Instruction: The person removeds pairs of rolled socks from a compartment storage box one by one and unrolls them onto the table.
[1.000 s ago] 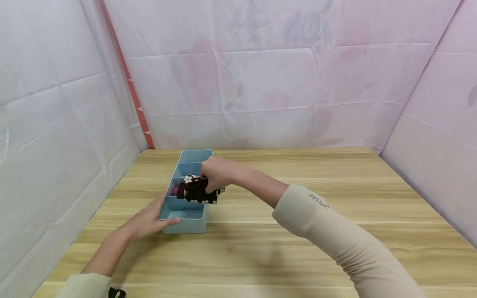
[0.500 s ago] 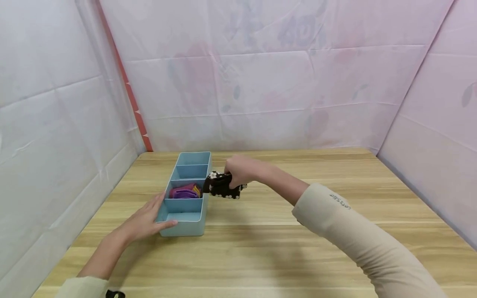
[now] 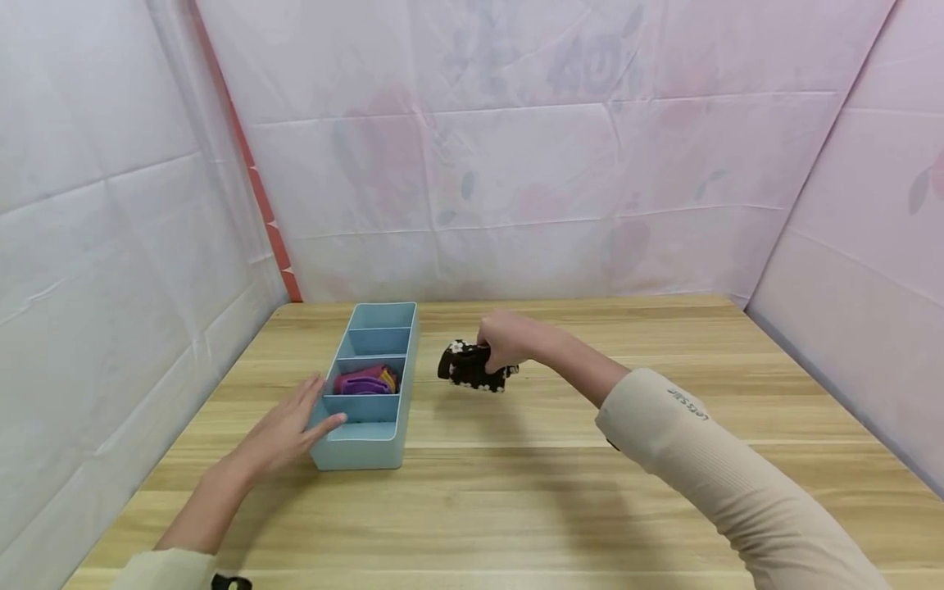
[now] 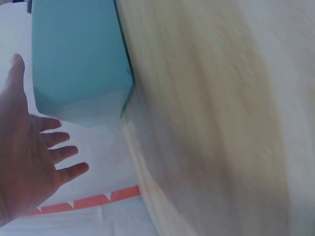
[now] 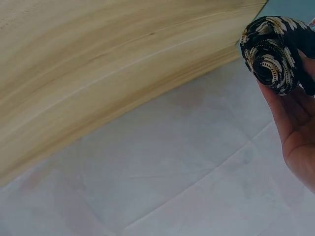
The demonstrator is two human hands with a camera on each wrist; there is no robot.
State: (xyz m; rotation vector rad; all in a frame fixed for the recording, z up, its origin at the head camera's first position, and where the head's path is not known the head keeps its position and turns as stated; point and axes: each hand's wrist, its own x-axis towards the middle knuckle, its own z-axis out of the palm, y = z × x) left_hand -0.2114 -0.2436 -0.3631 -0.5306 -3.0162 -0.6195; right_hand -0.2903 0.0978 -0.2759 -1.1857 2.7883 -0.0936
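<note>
My right hand point(image 3: 512, 338) pinches a rolled black cloth point(image 3: 466, 374) with white flowers, above the table to the right of a blue organizer box point(image 3: 360, 456). In the right wrist view the end of that black roll point(image 5: 266, 66) shows as a spiral, with fingers and thumb around it. At the box's near left corner is my left hand point(image 3: 276, 438), its fingers spread and the thumb over the front compartment. The left wrist view shows the left palm point(image 4: 27, 157) beside the box wall, fingers straight. Purple, pink and yellow folded cloth point(image 3: 366, 383) lies in the second compartment from the front.
The box stands lengthwise on the left part of a wooden table point(image 3: 516, 516), with dividers across it. White patterned sheets point(image 3: 516, 180) hang behind and at both sides. A small black object point(image 3: 231, 583) shows at the bottom edge by the left sleeve.
My right hand has moved right, carrying the black roll from over the box to beside it, uncovering the purple cloth. The left thumb has lifted slightly from the front rim.
</note>
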